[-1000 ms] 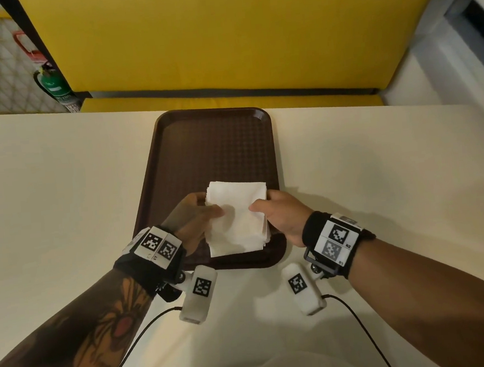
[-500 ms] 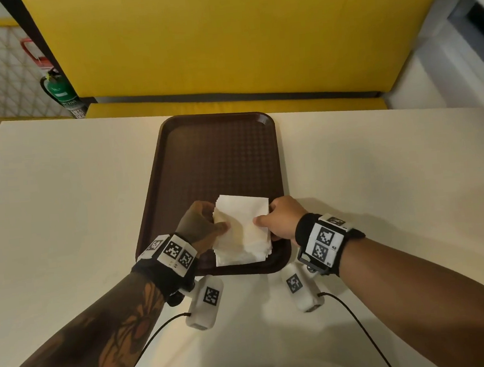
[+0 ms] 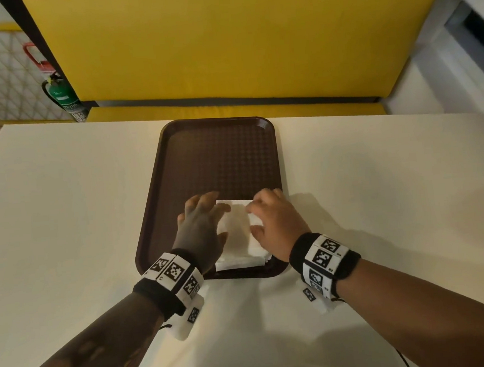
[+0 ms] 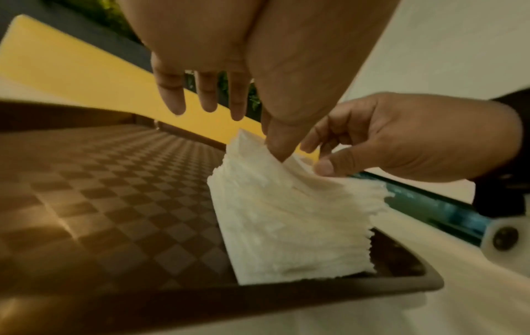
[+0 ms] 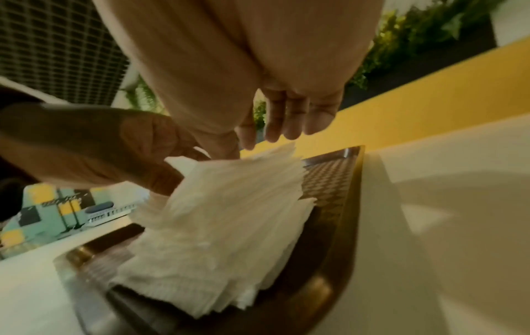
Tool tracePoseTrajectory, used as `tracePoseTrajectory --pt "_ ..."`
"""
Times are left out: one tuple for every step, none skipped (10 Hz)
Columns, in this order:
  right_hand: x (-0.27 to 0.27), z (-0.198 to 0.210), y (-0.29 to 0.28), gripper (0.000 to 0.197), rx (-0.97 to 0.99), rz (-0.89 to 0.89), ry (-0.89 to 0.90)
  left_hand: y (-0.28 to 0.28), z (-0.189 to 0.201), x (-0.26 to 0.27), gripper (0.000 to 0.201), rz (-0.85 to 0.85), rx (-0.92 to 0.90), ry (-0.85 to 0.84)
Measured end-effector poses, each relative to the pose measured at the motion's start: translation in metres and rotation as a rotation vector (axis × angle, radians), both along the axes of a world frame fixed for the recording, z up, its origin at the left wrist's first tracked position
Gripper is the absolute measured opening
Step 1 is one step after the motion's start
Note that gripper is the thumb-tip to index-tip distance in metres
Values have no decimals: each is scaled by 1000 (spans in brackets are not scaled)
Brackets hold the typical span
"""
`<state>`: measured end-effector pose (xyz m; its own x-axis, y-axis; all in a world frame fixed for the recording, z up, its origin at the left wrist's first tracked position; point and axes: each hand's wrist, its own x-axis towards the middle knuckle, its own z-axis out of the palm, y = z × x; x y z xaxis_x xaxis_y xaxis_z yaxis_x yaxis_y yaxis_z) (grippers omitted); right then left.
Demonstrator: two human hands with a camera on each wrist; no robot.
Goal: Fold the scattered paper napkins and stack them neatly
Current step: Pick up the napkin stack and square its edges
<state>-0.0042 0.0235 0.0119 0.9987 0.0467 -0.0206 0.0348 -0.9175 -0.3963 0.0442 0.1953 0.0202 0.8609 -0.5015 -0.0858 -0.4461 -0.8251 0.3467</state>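
A stack of white folded paper napkins [image 3: 236, 236] lies in the near right corner of the brown tray [image 3: 219, 162]. My left hand [image 3: 208, 206] hovers over the stack's left side with its fingers straight and spread. In the left wrist view its thumb tip touches the top of the napkin stack [image 4: 286, 222]. My right hand [image 3: 256, 217] covers the stack's right edge, fingers relaxed. In the right wrist view the top sheets of the napkin stack [image 5: 223, 226] fan up slightly under the right hand [image 5: 255, 142]. Neither hand grips the paper.
The tray stands lengthwise in the middle of a cream table [image 3: 63, 212]; its far half is bare. A yellow bench seat [image 3: 223, 40] runs behind the table. A green fire extinguisher [image 3: 63, 93] stands at the far left.
Both hands held the napkin stack by its sides above the tray's near end. Now the stack lies on the tray and the fingers have let go and straightened over it.
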Motion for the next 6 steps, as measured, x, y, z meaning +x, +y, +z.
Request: tracePoseTrajectory --pt "-5 -1 5 33 -160 104 54 -1 -1 -2 38 -115 160 -45" --pt "-9 -4 6 38 -194 125 101 -1 -3 -4 37 -129 216 -21" --pt "-10 -4 8 39 -192 126 123 0 -3 -3 37 -120 224 -17" --pt "-8 -4 8 40 -176 119 126 -1 -3 -4 37 -111 203 -10" --pt "-7 -2 7 39 -148 110 116 -4 2 -4 36 -91 163 -18" --pt "-7 0 5 38 -110 66 66 -5 4 -3 31 -28 82 -40"
